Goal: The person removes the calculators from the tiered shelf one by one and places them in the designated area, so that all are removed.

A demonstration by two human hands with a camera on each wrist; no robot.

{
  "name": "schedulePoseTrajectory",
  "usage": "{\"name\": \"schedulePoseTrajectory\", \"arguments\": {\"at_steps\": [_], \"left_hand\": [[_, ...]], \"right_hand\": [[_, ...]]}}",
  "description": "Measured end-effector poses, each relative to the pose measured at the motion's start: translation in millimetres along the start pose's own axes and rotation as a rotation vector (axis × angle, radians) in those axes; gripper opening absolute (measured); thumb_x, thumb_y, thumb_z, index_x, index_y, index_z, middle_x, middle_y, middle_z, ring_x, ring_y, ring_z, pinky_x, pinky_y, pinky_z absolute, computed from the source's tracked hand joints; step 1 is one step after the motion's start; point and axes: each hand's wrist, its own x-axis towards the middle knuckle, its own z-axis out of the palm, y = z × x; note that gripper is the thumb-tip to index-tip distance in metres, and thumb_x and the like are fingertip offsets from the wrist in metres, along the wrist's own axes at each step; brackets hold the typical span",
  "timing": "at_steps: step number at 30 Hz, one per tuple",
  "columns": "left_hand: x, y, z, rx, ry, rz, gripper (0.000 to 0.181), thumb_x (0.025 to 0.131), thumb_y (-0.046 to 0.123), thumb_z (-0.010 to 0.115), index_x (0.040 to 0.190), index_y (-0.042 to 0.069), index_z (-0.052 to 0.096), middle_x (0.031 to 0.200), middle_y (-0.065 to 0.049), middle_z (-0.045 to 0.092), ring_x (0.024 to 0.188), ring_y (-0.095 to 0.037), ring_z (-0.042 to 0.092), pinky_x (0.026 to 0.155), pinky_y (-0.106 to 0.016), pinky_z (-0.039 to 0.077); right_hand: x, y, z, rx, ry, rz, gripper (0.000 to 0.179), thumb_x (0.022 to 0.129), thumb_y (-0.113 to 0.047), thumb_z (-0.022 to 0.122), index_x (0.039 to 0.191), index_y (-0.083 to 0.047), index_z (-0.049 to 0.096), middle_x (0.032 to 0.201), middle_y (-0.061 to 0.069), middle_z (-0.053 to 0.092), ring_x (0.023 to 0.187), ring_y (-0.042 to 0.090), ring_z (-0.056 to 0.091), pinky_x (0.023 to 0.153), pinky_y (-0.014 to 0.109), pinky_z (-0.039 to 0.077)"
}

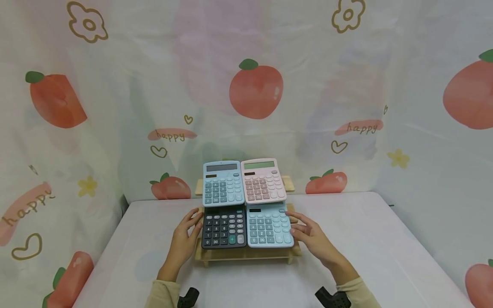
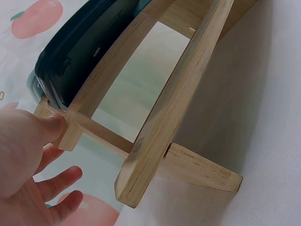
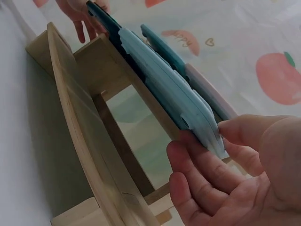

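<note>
A black calculator [image 1: 224, 227] and a light-blue calculator [image 1: 270, 225] lean side by side on the lower tier of a wooden rack [image 1: 246, 253]. On the tier above stand another blue calculator [image 1: 223, 184] and a pink calculator [image 1: 263, 182]. My left hand [image 1: 185, 235] is at the black calculator's left edge. In the left wrist view its thumb [image 2: 55, 125] touches the rack's corner beside the calculator's bottom, the other fingers loosely spread. With thumb and fingers on either side, my right hand [image 3: 235, 174] pinches the right edge of the lower light-blue calculator [image 3: 174, 94].
The rack stands on a table with a white cover [image 1: 246, 286], close to the back. A patterned cloth [image 1: 254, 34] with printed fruit hangs behind and at both sides. The rack's front rail [image 2: 174, 108] and foot [image 2: 207, 167] stick out toward me.
</note>
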Motion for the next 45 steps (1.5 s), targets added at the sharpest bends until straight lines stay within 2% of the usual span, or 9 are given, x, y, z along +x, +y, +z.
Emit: {"name": "schedulePoseTrajectory", "arguments": {"at_steps": [7,13,17,21,25,32,36,45], "left_hand": [[-1.1,1.0,-1.5,-0.004,-0.013,-0.032,0.038,0.102,0.01,0.058,0.139,0.0,0.059,0.156,-0.017,0.047,0.148,-0.038,0.039,0.12,-0.056,0.032],[-1.1,1.5,-3.2,-0.002,-0.024,-0.05,0.039,0.103,0.012,0.057,0.141,0.001,0.058,0.157,-0.015,0.046,0.15,-0.036,0.038,0.121,-0.054,0.031],[-0.7,0.8,-3.1,0.003,-0.025,-0.054,0.039,0.103,0.012,0.057,0.141,0.002,0.058,0.157,-0.014,0.046,0.15,-0.036,0.038,0.121,-0.054,0.031],[-0.7,-0.5,-2.0,0.012,-0.011,-0.03,0.038,0.102,0.009,0.058,0.14,0.001,0.059,0.156,-0.014,0.048,0.148,-0.037,0.04,0.12,-0.055,0.033],[-1.2,-1.7,-1.0,0.015,0.005,-0.003,0.037,0.101,0.007,0.059,0.137,0.0,0.061,0.154,-0.016,0.05,0.146,-0.04,0.042,0.117,-0.057,0.035],[-0.8,-1.1,-1.2,0.003,-0.016,-0.038,0.039,0.102,0.01,0.059,0.14,0.002,0.059,0.156,-0.013,0.047,0.149,-0.037,0.039,0.12,-0.056,0.032],[-0.7,-1.3,-0.6,0.006,-0.008,-0.023,0.038,0.101,0.009,0.059,0.139,0.001,0.06,0.155,-0.015,0.048,0.147,-0.039,0.04,0.118,-0.058,0.034],[0.0,0.0,-0.2,-0.006,-0.005,-0.024,0.038,0.101,0.009,0.06,0.138,0.001,0.061,0.156,-0.014,0.048,0.147,-0.039,0.041,0.118,-0.058,0.034]], "right_hand": [[-2.6,-1.3,-6.7,-0.005,-0.022,0.01,0.057,0.105,-0.015,0.055,0.154,0.002,0.031,0.133,0.034,0.059,0.105,0.004,0.068,0.089,0.022,0.056],[-4.5,-3.1,-12.0,0.032,-0.047,0.023,0.059,0.104,-0.014,0.056,0.154,0.004,0.029,0.128,0.03,0.063,0.1,0.008,0.071,0.083,0.028,0.061],[-4.8,-1.6,-17.5,0.056,-0.068,0.036,0.059,0.104,-0.014,0.057,0.152,0.004,0.029,0.122,0.015,0.069,0.095,0.012,0.073,0.077,0.034,0.062],[-5.0,1.6,-22.9,0.071,-0.077,0.059,0.059,0.103,-0.013,0.058,0.152,0.002,0.029,0.114,-0.001,0.071,0.095,0.012,0.073,0.076,0.036,0.063],[-6.4,3.4,-27.1,0.081,-0.079,0.065,0.059,0.102,-0.012,0.058,0.152,0.002,0.029,0.112,-0.003,0.071,0.095,0.011,0.072,0.076,0.036,0.062],[-8.4,5.6,-36.1,0.083,-0.075,0.053,0.058,0.103,-0.013,0.056,0.152,0.004,0.029,0.118,-0.01,0.071,0.097,0.011,0.073,0.08,0.033,0.062],[-10.0,6.1,-42.2,0.087,-0.081,0.048,0.057,0.105,-0.013,0.053,0.152,0.004,0.028,0.118,-0.012,0.072,0.099,0.01,0.074,0.083,0.03,0.061],[-14.6,5.8,-51.5,0.149,-0.093,0.023,0.047,0.105,-0.01,0.05,0.151,-0.006,0.038,0.121,-0.01,0.072,0.103,0.009,0.073,0.085,0.028,0.06]]}}
